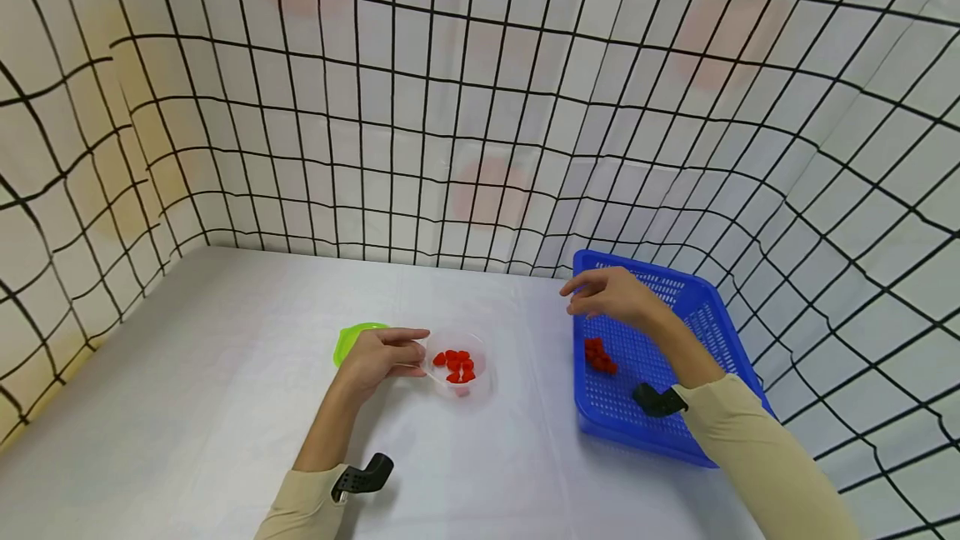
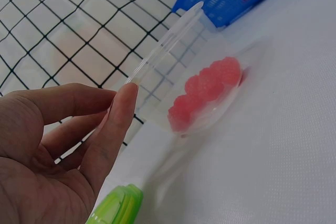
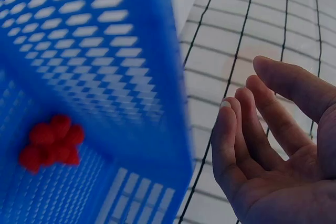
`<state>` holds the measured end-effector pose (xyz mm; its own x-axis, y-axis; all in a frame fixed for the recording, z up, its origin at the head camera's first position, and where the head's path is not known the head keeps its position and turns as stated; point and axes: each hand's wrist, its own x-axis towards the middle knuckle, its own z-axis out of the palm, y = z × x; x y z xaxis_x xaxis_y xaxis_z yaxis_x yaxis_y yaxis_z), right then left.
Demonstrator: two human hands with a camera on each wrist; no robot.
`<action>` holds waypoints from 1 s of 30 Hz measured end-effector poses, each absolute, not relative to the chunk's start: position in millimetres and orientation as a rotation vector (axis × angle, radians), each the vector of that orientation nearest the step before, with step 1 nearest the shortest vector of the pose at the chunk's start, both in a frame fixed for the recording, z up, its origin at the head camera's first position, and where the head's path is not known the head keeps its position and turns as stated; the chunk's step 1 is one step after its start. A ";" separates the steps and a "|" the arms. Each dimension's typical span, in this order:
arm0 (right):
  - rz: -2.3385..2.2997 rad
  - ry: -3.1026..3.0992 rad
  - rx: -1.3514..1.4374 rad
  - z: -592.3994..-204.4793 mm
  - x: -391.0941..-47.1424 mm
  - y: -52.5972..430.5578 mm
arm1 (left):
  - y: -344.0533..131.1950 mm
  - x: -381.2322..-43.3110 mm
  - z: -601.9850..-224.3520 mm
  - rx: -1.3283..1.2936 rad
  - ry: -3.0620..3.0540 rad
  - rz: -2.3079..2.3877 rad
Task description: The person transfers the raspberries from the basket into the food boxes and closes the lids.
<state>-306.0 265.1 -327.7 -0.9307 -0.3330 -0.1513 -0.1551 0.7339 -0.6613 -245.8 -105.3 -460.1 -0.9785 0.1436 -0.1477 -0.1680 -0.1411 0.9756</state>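
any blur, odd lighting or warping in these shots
Head view: bright, with the net's lines bowed, perhaps by the lens or by sag; left wrist: dimmer, the berries pale through the tub, a soft shadow on the table; right wrist: the basket's near wall blurred, the right hand sharper but shaded.

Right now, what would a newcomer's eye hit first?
The blue basket at right, red pieces inside, with the right hand above its left rim. Next, the clear bowl of more red bits mid-table, pinched by the left hand. A green thing is partly hidden behind that hand.
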 end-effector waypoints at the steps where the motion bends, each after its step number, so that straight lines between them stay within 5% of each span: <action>1: -0.981 2.681 -0.376 -328.6 -304.9 269.9 | -105.3 -245.6 -459.9 -0.020 1.912 2.228; 30: -0.816 2.596 -0.239 -380.9 -309.5 347.6 | -105.2 -244.1 -457.9 -0.016 1.938 2.204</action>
